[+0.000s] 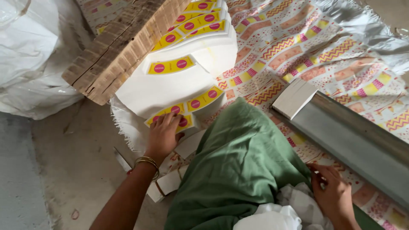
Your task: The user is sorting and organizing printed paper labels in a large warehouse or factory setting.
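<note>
- Green cloth (238, 170), soft and folded, drapes over the person's lap at 6 o'clock; crumpled white fabric (277, 213) bunches just below it.
- Right hand (334, 194), at 4 o'clock, is curled with fingers bent; something small seems pinched at the fingertips, but what it is cannot be told. It rests near the patterned sheet (306, 47).
- Left hand (163, 134), left of centre at 8 o'clock, lies flat with fingers spread and pressing on the nearest of the curved paper blanks (187, 108); it grips nothing. Thin gold bangles (147, 163) circle the wrist.
- Curved paper blanks are fan-shaped, white card with a yellow band and pink round marks, stacked in an overlapping arc running from the left hand toward 12 o'clock.
- Small white card stacks (170, 181) lie on the floor under the left forearm.
- Metal bar (353, 138), smooth and grey, slants from centre toward 4 o'clock, with a white paper stack (294, 97) at its upper end.
- Patterned sheet, glossy with zigzag print, covers the floor from 1 to 3 o'clock.
- Cardboard slab (115, 47), brown with layered corrugated edges, tilts at 11 o'clock.
- White plastic sack (30, 59), wrinkled, sits at 10 o'clock on the bare concrete floor (76, 162).
</note>
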